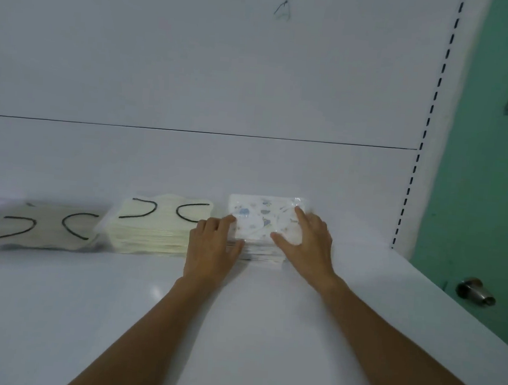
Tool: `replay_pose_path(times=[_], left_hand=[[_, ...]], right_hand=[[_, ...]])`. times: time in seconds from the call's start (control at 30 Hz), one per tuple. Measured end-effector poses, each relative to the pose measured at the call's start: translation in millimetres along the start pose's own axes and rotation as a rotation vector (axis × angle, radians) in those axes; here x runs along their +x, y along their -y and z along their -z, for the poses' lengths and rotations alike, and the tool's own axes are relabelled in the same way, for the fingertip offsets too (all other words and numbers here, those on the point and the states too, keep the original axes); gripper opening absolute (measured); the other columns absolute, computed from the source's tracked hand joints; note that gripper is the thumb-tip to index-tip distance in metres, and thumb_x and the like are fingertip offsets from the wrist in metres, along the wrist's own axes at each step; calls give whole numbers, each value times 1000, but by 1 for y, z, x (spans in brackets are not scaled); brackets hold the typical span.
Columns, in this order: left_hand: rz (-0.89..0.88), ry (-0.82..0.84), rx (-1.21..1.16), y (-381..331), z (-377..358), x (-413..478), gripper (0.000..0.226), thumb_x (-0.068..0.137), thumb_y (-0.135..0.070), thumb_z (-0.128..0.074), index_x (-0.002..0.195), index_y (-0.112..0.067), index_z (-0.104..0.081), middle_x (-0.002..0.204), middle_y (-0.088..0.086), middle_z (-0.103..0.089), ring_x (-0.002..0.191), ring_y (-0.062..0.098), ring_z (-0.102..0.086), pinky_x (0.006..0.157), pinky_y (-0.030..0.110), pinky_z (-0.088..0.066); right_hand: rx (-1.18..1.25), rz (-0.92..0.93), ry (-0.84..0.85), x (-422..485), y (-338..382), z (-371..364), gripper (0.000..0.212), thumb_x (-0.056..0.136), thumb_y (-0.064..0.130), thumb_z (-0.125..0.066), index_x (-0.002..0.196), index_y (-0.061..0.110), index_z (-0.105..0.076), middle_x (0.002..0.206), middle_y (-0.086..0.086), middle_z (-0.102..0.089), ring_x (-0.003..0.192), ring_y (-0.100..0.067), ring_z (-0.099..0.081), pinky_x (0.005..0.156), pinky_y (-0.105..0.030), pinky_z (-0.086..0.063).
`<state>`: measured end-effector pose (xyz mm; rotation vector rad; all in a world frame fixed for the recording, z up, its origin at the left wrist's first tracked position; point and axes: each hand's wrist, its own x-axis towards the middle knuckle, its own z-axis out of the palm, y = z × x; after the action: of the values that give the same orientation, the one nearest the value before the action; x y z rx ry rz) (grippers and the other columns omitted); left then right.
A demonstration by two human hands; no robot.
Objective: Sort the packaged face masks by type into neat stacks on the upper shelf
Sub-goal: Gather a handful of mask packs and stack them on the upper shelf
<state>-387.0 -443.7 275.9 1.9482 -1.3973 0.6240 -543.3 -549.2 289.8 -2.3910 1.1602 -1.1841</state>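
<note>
- Head view: three piles stand in a row along the back of the white shelf (85,315), one type to each, which is what the sort asks for.
- The patterned mask stack (264,223) is at the right end, just beside the cream stack (158,227) with black ear loops. A flatter beige stack (40,227) lies further left, blurred.
- Both hands are on the patterned stack, most likely to square its edges so the slippery packets sit in line.
- The left hand (212,246) stands on edge against the stack's left side. Its fingers are close together and press the packets' edges, with the thumb at the near corner. It pinches nothing.
- The right hand (307,239) lies flat on the top packet with fingers spread. The index reaches toward the back right corner and the thumb stretches across the near edge, apparently pinning the pile while the other hand pushes.
- Both forearms reach forward from the bottom of the view and converge on the stack.
- A slotted upright (424,139) and a door knob (476,290) show at right.
</note>
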Motion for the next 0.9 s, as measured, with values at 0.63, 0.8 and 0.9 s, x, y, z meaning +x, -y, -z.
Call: replay_pose_path(times=[0.63, 0.8, 0.9], left_hand=[[-90, 152, 174, -11, 9, -16, 21, 89, -34, -49, 100, -20, -59, 93, -3, -67, 89, 24, -62, 70, 30, -41], [-44, 174, 162, -8, 6, -14, 32, 86, -34, -50, 113, -19, -57, 108, 0, -64, 102, 24, -58, 79, 31, -41], [-35, 201, 199, -8, 5, -14, 32, 87, -32, -51, 117, -19, -54, 114, -1, -61, 106, 23, -55, 81, 31, -40]], right_hand=[[114, -115, 213, -3, -12, -10, 116, 67, 46, -80, 150, 20, -2, 153, -8, -12, 136, -29, -31, 107, -38, -33], [174, -43, 310, -11, -9, -6, 117, 68, 34, -83, 151, 20, -1, 155, -7, -9, 140, -24, -23, 110, -34, -26], [173, -48, 343, -11, -9, -7, 111, 73, 27, -80, 151, 20, -2, 156, -7, -8, 141, -23, -20, 110, -30, -23]])
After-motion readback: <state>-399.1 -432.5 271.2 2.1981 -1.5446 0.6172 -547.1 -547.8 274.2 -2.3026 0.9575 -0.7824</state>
